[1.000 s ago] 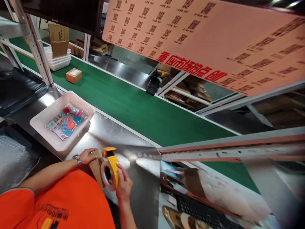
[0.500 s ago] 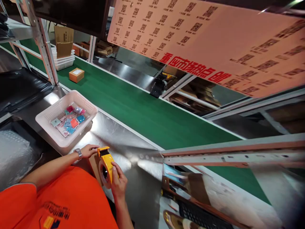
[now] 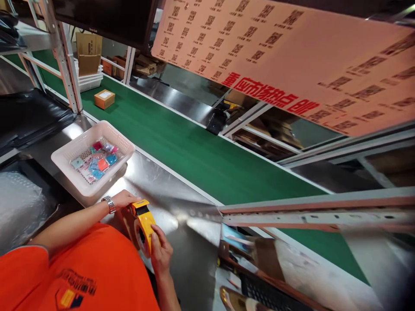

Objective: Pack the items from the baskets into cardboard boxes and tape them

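Note:
A yellow tape dispenser (image 3: pixel 148 221) with a roll of tape in it is gripped in my right hand (image 3: pixel 161 251), thumb and fingers closed around its side. Beneath and behind it, a brown cardboard box (image 3: pixel 127 221) is partly hidden by the dispenser and my arm. My left hand (image 3: pixel 125 199), with a metal watch at the wrist, is closed at the far end of this box. Its fingertips lie close to the dispenser's front; whether they touch it I cannot tell.
A white plastic basket (image 3: pixel 73 166) with several small colourful packets stands on the metal table (image 3: pixel 191 242). Beyond runs a green conveyor belt (image 3: pixel 181 151) carrying a small labelled box (image 3: pixel 104 100). A metal post (image 3: pixel 292 211) crosses at right, near a keyboard (image 3: pixel 269 293). Bubble wrap (image 3: pixel 19 207) lies left.
My left hand has shifted slightly up, and its fingers have curled further over the box end. The dispenser is turned a little, still in my right hand. The view has shifted slightly.

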Tool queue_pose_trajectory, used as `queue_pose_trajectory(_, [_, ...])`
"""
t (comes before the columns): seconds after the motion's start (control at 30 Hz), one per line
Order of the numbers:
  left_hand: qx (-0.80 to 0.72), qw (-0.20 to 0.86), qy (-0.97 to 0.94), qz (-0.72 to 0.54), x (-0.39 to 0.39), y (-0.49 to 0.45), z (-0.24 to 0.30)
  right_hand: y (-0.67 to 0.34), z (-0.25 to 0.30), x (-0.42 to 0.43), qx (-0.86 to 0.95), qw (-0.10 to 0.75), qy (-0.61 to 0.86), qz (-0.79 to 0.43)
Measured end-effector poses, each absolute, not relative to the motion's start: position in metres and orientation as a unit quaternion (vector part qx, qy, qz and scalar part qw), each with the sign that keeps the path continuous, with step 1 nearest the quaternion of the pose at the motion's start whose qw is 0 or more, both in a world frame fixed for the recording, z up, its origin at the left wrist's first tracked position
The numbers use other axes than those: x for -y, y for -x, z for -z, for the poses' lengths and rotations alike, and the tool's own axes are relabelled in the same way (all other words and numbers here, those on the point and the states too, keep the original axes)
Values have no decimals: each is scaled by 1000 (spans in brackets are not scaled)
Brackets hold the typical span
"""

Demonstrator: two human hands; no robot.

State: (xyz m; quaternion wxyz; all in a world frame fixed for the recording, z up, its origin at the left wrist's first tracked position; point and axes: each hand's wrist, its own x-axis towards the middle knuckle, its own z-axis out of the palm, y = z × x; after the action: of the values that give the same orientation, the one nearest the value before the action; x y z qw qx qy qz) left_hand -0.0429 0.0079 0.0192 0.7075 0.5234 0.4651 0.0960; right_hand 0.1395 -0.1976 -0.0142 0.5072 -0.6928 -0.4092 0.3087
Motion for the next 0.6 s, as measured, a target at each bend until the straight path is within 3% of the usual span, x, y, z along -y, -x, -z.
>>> queue_pose_trajectory(0.2, [-544,623,-551,-112,-12,44,-2,-138,-11,181,440,469,669,-373])
queue_pose_trajectory(0.4, [-602,512,-594,-150,-30,72,17,-145,-54,181,431,379,686,-447])
queue_pose_trajectory(0.6, [-605,512,-601,-105,-14,76,49,-140,-63,178,400,363,699,-469])
